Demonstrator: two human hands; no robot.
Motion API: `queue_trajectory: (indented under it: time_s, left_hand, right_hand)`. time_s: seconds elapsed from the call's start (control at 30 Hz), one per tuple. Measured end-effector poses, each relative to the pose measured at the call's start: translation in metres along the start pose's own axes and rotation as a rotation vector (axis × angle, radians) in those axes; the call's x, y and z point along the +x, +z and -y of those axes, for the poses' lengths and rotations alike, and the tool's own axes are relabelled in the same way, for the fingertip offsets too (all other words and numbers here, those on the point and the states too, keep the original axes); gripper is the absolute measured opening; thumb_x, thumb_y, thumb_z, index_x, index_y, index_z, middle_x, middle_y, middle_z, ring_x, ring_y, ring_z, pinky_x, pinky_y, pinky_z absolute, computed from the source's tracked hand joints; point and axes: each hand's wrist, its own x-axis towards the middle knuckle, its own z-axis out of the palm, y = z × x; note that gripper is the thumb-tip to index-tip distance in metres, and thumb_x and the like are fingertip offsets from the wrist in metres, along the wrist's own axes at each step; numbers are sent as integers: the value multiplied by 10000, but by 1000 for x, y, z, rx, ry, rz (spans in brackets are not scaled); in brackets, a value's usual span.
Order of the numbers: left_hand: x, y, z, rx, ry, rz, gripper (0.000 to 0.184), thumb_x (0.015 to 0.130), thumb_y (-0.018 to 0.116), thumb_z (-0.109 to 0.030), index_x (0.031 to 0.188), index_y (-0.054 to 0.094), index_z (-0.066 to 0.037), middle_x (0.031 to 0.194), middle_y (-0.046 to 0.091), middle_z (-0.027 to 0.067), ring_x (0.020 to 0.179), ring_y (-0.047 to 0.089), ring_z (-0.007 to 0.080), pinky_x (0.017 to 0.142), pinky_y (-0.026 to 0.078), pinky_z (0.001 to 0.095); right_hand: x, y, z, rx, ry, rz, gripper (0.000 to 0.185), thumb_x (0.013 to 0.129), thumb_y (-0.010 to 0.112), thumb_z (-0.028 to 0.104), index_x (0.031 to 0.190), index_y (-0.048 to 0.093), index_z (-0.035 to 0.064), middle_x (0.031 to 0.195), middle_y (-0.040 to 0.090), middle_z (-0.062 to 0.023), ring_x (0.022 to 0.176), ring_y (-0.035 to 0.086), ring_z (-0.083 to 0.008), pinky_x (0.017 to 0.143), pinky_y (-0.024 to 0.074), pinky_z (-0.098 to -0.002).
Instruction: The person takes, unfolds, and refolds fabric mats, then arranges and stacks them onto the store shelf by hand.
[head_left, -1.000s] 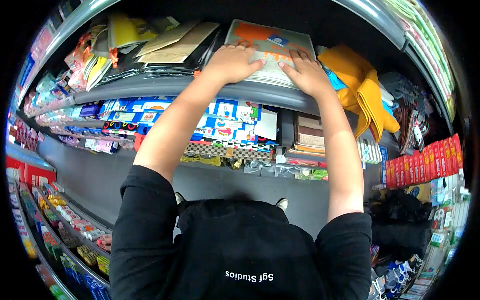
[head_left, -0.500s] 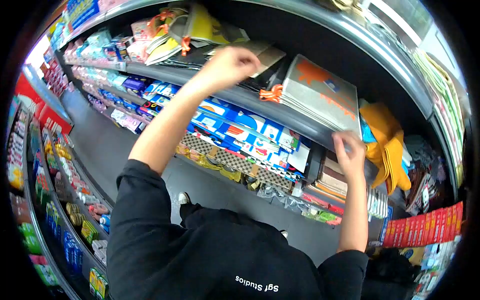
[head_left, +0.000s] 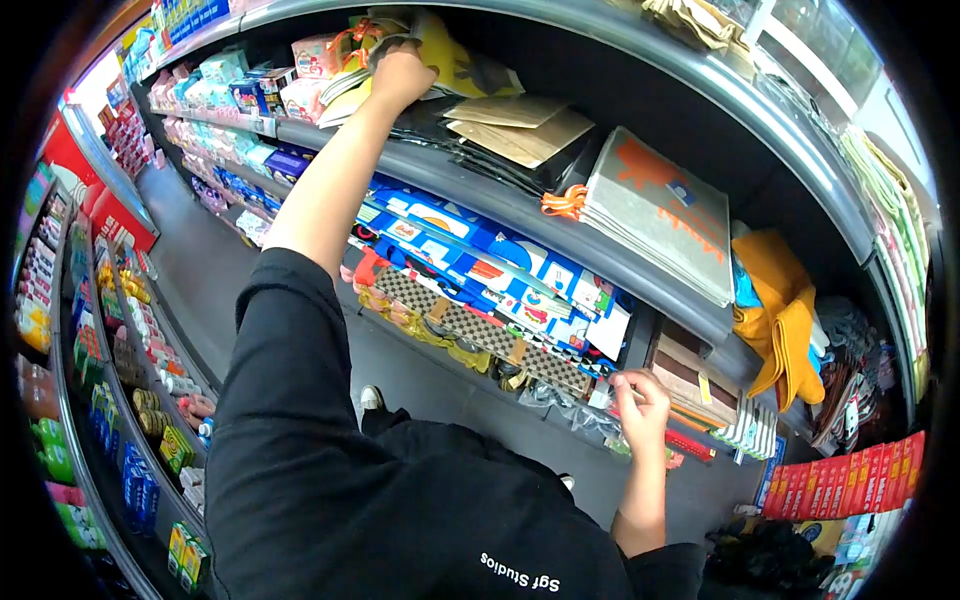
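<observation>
My left hand point(head_left: 403, 78) is at the left part of the upper shelf, on a stack of folded yellow-and-grey bags point(head_left: 447, 62). Its fingers curl over the bags and are partly hidden. An orange tie hangs beside them. My right hand point(head_left: 640, 402) hovers in front of the lower shelf, loosely curled, with nothing visible in it. Close by are brown folded items point(head_left: 692, 372). Between the hands, brown paper envelopes point(head_left: 525, 130) lie on black plastic packs. A stack of grey bags with orange print point(head_left: 665, 205) sits further right, its orange tie point(head_left: 565, 203) hanging over the edge.
Blue patterned bags point(head_left: 480, 250) and checkered items point(head_left: 430, 305) fill the lower shelf. A mustard cloth point(head_left: 778, 310) drapes at the right, above red packets point(head_left: 845, 475). Small pastel boxes point(head_left: 220, 70) stand at the left. Another stocked shelf point(head_left: 140, 400) lies behind on the left.
My left hand has moved left and up from above the brown envelopes to the yellow-and-grey bags. My right hand has dropped from beside the grey bags to the lower shelf front.
</observation>
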Motion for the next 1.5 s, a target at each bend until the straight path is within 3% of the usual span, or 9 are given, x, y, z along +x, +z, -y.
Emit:
queue_trajectory:
  time_s: [0.17, 0.4, 0.7, 0.8, 0.93, 0.97, 1.1, 1.23, 1.5]
  left_hand:
    - [14, 5, -8, 79, -85, -68, 631, 694, 656, -337, 1187, 458, 2, 1180, 487, 234, 1081, 486, 365, 935, 395, 395]
    - [26, 20, -12, 104, -130, -164, 607, 690, 654, -358, 1155, 481, -7, 1126, 523, 222, 1065, 502, 353, 915, 413, 393]
    - [24, 21, -28, 49, -132, 62, 550, 726, 602, -344, 1169, 487, -40, 1033, 597, 202, 998, 565, 325, 852, 453, 402]
    - [39, 45, -22, 88, 90, -228, 514, 765, 552, -346, 1167, 479, -34, 918, 633, 181, 954, 589, 307, 824, 466, 373]
    - [52, 54, -65, -572, 177, 110, 374, 792, 527, -343, 1073, 580, -101, 1002, 615, 155, 934, 596, 307, 821, 464, 371]
    - [25, 22, -98, -234, 314, 273, 360, 808, 491, -273, 1117, 570, -107, 1000, 619, 157, 875, 606, 290, 787, 468, 359]
    - [-76, 9, -167, -440, 820, 662, 292, 787, 470, -159, 1008, 646, -86, 974, 643, 139, 871, 610, 259, 801, 454, 314]
    - [-96, 29, -164, -525, 816, 732, 234, 777, 490, -133, 926, 648, -46, 903, 642, 143, 827, 599, 250, 753, 455, 323]
    - [-123, -2, -145, -378, 795, 511, 357, 740, 584, -146, 1092, 581, -87, 731, 517, 75, 690, 487, 188, 647, 415, 296]
  right_hand:
    - [-28, 1, -23, 58, 217, -8, 79, 767, 615, 41, 745, 613, -35, 730, 627, -110, 688, 592, -186, 656, 453, -287]
    - [-41, 1, -20, -6, 215, -29, 95, 773, 622, 62, 744, 619, -28, 709, 621, -100, 674, 586, -177, 647, 450, -282]
    - [-53, 6, -28, 6, 220, -45, 98, 772, 632, 67, 745, 620, -27, 689, 611, -89, 642, 568, -164, 623, 448, -278]
    - [-53, 4, -25, 18, 237, -34, 92, 778, 623, 61, 749, 621, -27, 697, 617, -88, 657, 575, -155, 633, 450, -273]
    - [-51, -4, -23, 49, 300, -11, 77, 791, 603, 48, 759, 627, -17, 735, 635, -81, 693, 591, -143, 667, 459, -264]
    - [-46, -8, -21, 107, 283, -38, 80, 796, 599, 50, 760, 629, -15, 741, 637, -80, 700, 592, -143, 672, 462, -268]
    - [1, -22, 3, 174, 108, -105, 85, 815, 594, 60, 805, 624, -19, 805, 623, -73, 735, 588, -134, 667, 471, -266]
    - [67, -31, 29, 357, 154, -136, 331, 811, 602, 29, 1128, 508, 13, 983, 561, -34, 741, 556, -71, 630, 441, -197]
    - [181, -56, 1, -337, -92, -316, 460, 748, 648, 308, 1057, 560, -22, 950, 595, -160, 775, 600, -225, 721, 470, -305]
